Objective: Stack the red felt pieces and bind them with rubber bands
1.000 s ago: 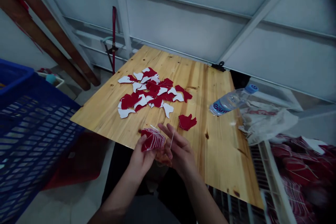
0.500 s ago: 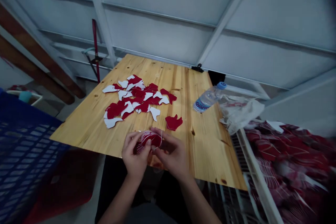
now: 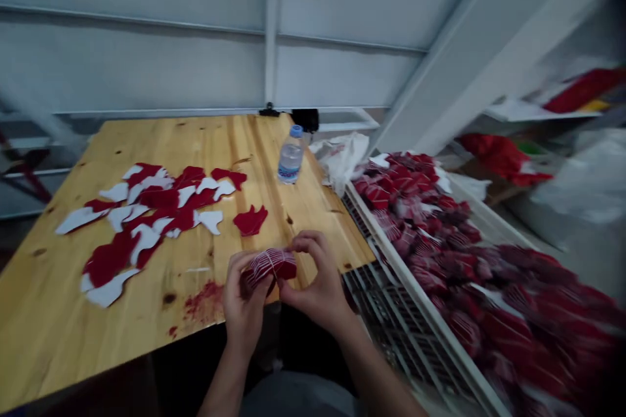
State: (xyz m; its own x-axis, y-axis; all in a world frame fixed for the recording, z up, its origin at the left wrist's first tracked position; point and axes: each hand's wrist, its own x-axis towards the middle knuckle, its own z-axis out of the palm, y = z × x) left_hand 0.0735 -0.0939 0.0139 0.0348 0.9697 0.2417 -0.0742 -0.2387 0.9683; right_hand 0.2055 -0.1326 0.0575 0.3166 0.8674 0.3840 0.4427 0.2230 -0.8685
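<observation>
A small bundle of red and white fabric pieces (image 3: 274,263) is held up just over the table's front edge, its layered edges showing as stripes. A thin pale band runs across the stack. My left hand (image 3: 240,303) grips its left end, fingers behind and thumb in front. At the right end, the curled fingers and thumb of my right hand (image 3: 320,277) close about the bundle; the exact contact is partly hidden. Beyond my hands, a separate red cut piece or small stack (image 3: 250,221) lies on the wooden table (image 3: 254,137).
Loose red and white cut pieces (image 3: 159,202) spread over the table's left part. A water bottle (image 3: 290,159) stands near its right edge, beside a crumpled white bag (image 3: 342,158). On my right, a large crate (image 3: 415,309) is heaped with banded red bundles (image 3: 454,260).
My view has swung right, bringing more of the crate into sight. Both hands still hold the bundle; its striped edge now faces up, and the band lies across it instead of stretching at my right fingers.
</observation>
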